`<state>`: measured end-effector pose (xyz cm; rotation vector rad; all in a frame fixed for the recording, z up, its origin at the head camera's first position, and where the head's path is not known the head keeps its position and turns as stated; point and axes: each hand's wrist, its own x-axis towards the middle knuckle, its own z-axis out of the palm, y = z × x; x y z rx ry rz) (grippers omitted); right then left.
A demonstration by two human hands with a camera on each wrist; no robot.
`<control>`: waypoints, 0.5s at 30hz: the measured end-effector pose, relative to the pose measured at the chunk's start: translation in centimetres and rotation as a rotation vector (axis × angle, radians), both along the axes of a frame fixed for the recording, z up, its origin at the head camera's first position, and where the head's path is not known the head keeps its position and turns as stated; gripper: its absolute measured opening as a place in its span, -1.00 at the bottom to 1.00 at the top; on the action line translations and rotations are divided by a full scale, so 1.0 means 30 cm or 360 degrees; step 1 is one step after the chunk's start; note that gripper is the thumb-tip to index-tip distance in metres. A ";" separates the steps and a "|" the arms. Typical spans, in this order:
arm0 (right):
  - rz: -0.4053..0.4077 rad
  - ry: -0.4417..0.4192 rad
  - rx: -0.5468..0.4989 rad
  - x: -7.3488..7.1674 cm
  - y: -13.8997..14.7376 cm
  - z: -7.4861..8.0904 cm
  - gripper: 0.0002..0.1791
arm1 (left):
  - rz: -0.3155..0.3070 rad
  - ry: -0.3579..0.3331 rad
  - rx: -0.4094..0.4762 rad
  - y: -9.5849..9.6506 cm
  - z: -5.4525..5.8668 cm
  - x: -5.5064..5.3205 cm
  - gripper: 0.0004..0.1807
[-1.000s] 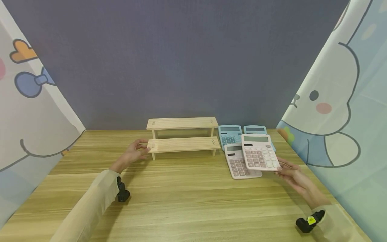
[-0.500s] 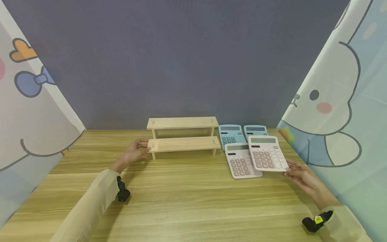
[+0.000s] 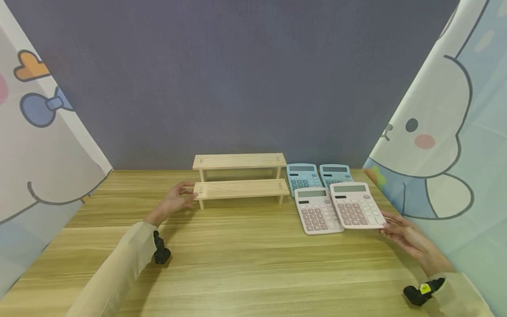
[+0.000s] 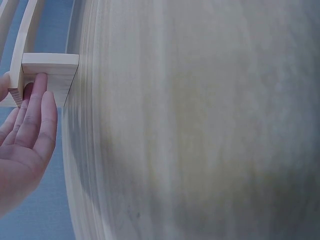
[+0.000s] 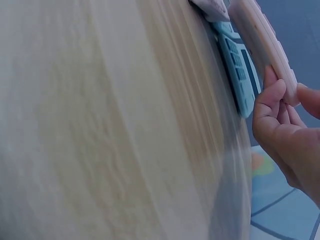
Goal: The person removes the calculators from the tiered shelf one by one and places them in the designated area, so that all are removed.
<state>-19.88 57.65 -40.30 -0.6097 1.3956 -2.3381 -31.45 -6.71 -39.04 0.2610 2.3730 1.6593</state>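
In the head view my right hand point(image 3: 409, 240) pinches the lower right corner of a pink calculator point(image 3: 356, 207). The right wrist view shows this calculator point(image 5: 262, 42) tilted and raised off the table, thumb on one face and fingers on the other. A second pink calculator point(image 3: 318, 211) lies flat just left of it. My left hand point(image 3: 174, 202) holds the left end of the lower board of a two-tier wooden shelf point(image 3: 241, 189). In the left wrist view its fingers point(image 4: 36, 112) reach under the board, beside a leg, with the thumb at the board's other face.
Two blue calculators, one at left point(image 3: 303, 176) and one at right point(image 3: 334, 171), lie behind the pink ones, partly covered. A dark panel point(image 3: 237, 79) stands behind the wooden table point(image 3: 237, 264). Printed cloth walls point(image 3: 435, 132) flank both sides.
My right hand has moved right and slightly toward me with the pink calculator, lowering it and uncovering more of the other pink one and the right blue one. The left hand stays put.
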 end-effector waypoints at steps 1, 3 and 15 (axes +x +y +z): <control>0.0003 0.0000 -0.0001 0.000 0.003 0.000 -0.35 | -0.0001 0.0000 -0.0001 0.000 0.000 0.000 -0.36; 0.0012 0.0003 -0.0006 -0.002 0.011 -0.003 -0.35 | -0.0004 0.0003 -0.0003 -0.001 0.000 0.001 -0.36; 0.0000 -0.0004 0.0026 -0.003 0.036 -0.015 -0.38 | 0.0001 0.0001 -0.0024 0.002 -0.002 -0.001 -0.37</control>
